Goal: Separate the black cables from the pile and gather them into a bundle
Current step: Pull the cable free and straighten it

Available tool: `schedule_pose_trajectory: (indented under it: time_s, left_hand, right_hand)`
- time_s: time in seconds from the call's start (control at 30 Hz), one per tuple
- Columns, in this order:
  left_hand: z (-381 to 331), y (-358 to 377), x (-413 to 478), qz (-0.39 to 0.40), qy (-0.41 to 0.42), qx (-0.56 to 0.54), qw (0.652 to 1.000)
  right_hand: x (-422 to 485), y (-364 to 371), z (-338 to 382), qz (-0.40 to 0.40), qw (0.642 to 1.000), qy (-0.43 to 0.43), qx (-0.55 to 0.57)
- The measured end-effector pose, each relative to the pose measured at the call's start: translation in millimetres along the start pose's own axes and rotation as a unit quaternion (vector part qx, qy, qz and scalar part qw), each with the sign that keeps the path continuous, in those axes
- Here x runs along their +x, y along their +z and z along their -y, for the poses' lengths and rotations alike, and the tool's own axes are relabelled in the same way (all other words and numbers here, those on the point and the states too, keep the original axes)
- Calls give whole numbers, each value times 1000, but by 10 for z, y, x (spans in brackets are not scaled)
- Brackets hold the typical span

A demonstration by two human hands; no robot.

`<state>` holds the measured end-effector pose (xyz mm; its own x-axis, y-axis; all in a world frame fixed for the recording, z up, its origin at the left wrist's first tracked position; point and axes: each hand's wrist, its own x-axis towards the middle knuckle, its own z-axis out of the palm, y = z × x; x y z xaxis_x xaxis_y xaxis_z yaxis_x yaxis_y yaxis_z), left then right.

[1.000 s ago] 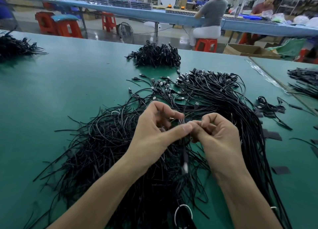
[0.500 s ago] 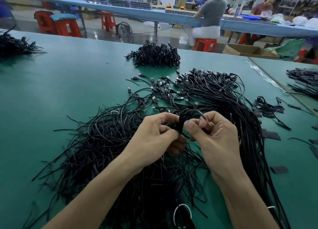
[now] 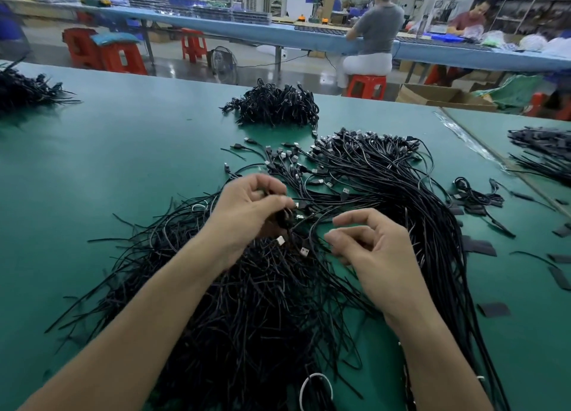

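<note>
**Meanwhile, Left Hand Gripped a Coiled Cable Over the Pile**

Meanwhile, the left hand (image 3: 247, 212) hovered above the middle of the green table (image 3: 123, 169), its fingers pinched around a small coiled black cable (image 3: 285, 220) whose USB plugs (image 3: 304, 251) dangled just below. The right hand (image 3: 375, 250) hung just beside it at three o'clock, fingers loosely curled and apart, grasping nothing that could be made out, though a thin cable loop arced near its fingertips.

Beneath both hands sprawled the loose pile of black cables (image 3: 247, 318), spreading from six o'clock up through the centre, with its plug ends fanned toward one o'clock. A heap of bundled cables (image 3: 273, 106) sat apart at twelve o'clock. Black strips (image 3: 493, 309) lay scattered at three o'clock, and a white ring (image 3: 315, 389) lay among the cables at six o'clock.
</note>
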<state>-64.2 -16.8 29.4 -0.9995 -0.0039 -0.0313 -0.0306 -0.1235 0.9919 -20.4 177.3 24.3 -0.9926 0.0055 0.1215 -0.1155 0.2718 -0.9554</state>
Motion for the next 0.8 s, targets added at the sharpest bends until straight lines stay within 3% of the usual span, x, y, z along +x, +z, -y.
schedule_pose_trajectory:
  time_s: [0.07,0.13,0.23,0.33,0.47,0.6,0.8]
  left_hand:
    - [24,-99,302,-66,27,71,995]
    - [81,-206,641,-138,71,203,967]
    - [218,-368,1034,-202,80,346,913]
    - [346,-497,1277,-208,43,387,897]
    - [400,-544,1467,-237,13,350,906]
    - [439,-533,1518,-280,-29,317,905]
    - [414,-425,1401,-151,-34,461,874]
  right_hand:
    - [12,-72,-59,-36,997,1,-72]
    - [10,-132,-105,-80,981,-11,-177]
    - [7,-175,-182,-119,919,12,-375]
    - [10,-182,-214,-92,876,80,-467]
    - [13,-97,-255,-50,855,75,-511]
    - [24,21,-299,1,867,70,-493]
    - [-3,129,-301,52,898,28,-436]
